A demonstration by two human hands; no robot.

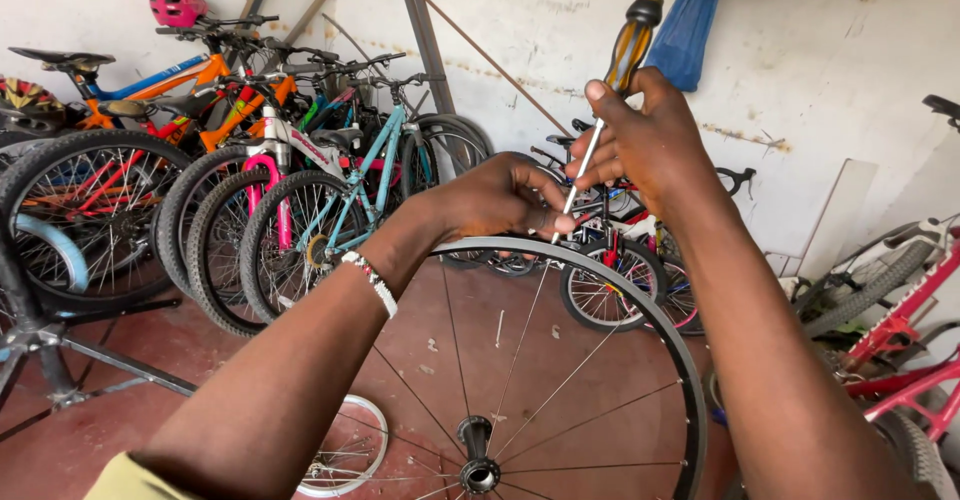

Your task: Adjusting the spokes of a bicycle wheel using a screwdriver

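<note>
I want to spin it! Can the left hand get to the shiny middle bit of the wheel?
Probably yes. The left hand grips the rim at the top, and the hub sits below with only thin spokes around it, though it would have to let go first.

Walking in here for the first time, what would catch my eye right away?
Front and centre, a bare black bicycle wheel rim with thin silver spokes stands upright. At its top edge the left hand pinches it, while the right hand holds a long amber-handled screwdriver pointing down at it. Behind, on the left, colourful bicycles lean along the white wall.
</note>
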